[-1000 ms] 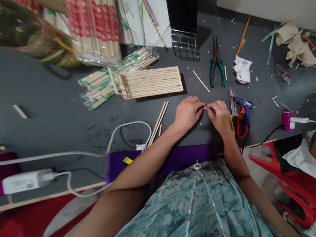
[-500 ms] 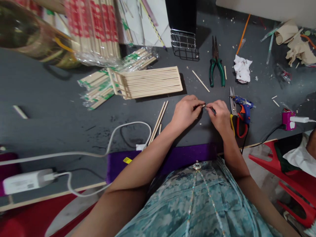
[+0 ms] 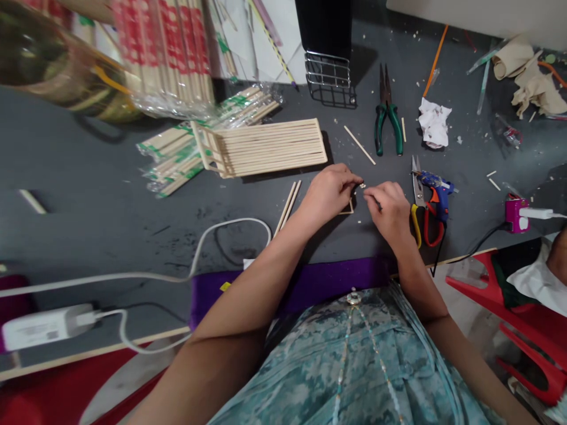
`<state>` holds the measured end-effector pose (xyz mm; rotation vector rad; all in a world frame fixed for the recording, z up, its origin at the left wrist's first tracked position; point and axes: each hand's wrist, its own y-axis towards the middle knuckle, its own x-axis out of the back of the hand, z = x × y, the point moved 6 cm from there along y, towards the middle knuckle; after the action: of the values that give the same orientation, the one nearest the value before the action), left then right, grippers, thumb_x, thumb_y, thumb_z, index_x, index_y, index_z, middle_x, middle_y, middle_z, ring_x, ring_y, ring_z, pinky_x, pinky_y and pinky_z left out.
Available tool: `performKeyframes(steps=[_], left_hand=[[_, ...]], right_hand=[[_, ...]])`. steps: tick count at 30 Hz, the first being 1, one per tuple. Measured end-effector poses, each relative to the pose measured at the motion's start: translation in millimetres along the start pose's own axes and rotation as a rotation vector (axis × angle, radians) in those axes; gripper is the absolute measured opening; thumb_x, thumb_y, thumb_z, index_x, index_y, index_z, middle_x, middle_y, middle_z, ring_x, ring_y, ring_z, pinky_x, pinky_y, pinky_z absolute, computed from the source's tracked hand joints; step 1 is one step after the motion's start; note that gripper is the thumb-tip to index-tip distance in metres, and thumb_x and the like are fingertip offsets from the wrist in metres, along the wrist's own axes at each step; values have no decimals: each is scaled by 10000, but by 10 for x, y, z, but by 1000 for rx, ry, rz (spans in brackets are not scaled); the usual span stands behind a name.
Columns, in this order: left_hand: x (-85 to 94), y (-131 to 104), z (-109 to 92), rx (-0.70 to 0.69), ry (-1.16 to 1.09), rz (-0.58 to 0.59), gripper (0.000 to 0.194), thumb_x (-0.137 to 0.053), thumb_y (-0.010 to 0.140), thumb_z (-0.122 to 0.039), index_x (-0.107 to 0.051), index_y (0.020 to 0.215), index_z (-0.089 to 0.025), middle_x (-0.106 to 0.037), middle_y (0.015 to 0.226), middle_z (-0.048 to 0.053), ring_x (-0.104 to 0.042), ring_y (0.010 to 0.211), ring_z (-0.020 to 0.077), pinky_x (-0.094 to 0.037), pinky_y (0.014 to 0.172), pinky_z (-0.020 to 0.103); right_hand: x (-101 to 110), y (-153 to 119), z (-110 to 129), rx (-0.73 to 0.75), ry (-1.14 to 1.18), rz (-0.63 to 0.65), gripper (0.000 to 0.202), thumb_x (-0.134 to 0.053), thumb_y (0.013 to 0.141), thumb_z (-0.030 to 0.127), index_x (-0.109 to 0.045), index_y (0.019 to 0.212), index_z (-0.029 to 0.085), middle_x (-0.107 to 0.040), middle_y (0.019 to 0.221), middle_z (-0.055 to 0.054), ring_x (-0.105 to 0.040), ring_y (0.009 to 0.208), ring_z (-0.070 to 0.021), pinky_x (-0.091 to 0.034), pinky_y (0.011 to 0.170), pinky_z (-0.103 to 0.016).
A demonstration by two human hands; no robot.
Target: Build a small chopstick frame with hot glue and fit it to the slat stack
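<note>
My left hand is closed in a pinch over the grey table. From under its fingers shows the corner of a small stick frame, which it appears to hold; most of the frame is hidden. A tiny pale bit sits at the left fingertips. Close by on the right, my right hand has thumb and fingers pressed together near that bit; what they grip is too small to make out. Behind the left hand lies a rack-like piece built of wooden sticks. Loose round sticks lie beside the left forearm.
Scissors and a blue glue gun lie right of my right hand. Green-handled pliers, crumpled paper and a wire stand are farther back. Packed chopsticks and a white cable are at left.
My left hand has shifted slightly left and up, and my right hand slightly left. A corner of the stick frame now shows beneath the left hand.
</note>
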<state>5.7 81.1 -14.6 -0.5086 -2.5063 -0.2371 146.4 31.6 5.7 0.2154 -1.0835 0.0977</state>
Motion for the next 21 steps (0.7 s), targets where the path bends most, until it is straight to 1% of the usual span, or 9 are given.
performKeyframes(steps=[4,6,8,10,12,14,16,18,21], left_hand=[[19,-2,-12,26,-13,-10,313,-494,921,-139,-781,1046,-145,-731,951,102,-682,911,216,-544,837,350],[25,-3,-13,40,-17,-12,313,-495,916,-137,-779,1049,-142,-735,968,104,-687,929,219,-547,851,350],[26,-4,-16,44,-25,-13,313,-497,912,-129,-777,1050,-142,-737,979,103,-688,934,217,-548,860,346],[30,-8,-16,42,-35,-22,308,-503,911,-123,-774,1057,-136,-738,983,106,-687,934,216,-545,871,348],[30,-14,-14,41,-38,-30,285,-525,913,-127,-767,1064,-132,-736,979,105,-682,930,216,-541,871,353],[24,-21,-13,47,-30,-34,239,-571,902,-134,-762,1046,-140,-732,961,92,-674,919,213,-536,860,351],[12,-26,-19,58,-5,-36,189,-623,876,-128,-755,1008,-154,-727,947,75,-664,908,208,-529,848,343],[-4,-29,-37,67,41,-34,151,-651,856,-114,-748,965,-155,-720,939,70,-655,907,211,-520,843,341],[-39,-30,-78,67,122,-21,118,-644,878,-133,-739,947,-143,-707,941,88,-641,937,236,-512,846,359]], right_hand=[[-98,45,151,78,-108,21,235,-509,1031,250,-740,1066,236,-670,923,-73,-542,916,-236,-451,794,-354],[-138,61,194,100,-152,34,238,-503,1032,233,-740,1051,231,-666,916,-77,-528,906,-237,-438,772,-351],[-154,63,203,107,-163,59,229,-503,1029,230,-729,991,229,-662,924,-81,-522,910,-239,-433,773,-353],[-115,52,170,93,-125,56,217,-504,1026,240,-705,945,226,-660,933,-83,-529,923,-242,-436,795,-357],[-19,36,85,42,-50,2,192,-504,1017,240,-677,935,225,-660,931,-74,-547,924,-237,-441,817,-357],[86,17,-35,-31,31,-66,165,-502,993,208,-648,920,228,-653,898,-54,-565,882,-220,-444,810,-348],[146,6,-132,-74,91,-100,157,-496,952,153,-623,895,226,-630,851,-34,-569,828,-204,-445,780,-334],[153,11,-184,-82,128,-103,158,-497,923,122,-608,878,224,-617,839,-28,-567,803,-195,-447,766,-324],[107,46,-193,-71,137,-82,143,-518,930,131,-604,867,226,-623,852,-32,-564,809,-198,-453,785,-327]])
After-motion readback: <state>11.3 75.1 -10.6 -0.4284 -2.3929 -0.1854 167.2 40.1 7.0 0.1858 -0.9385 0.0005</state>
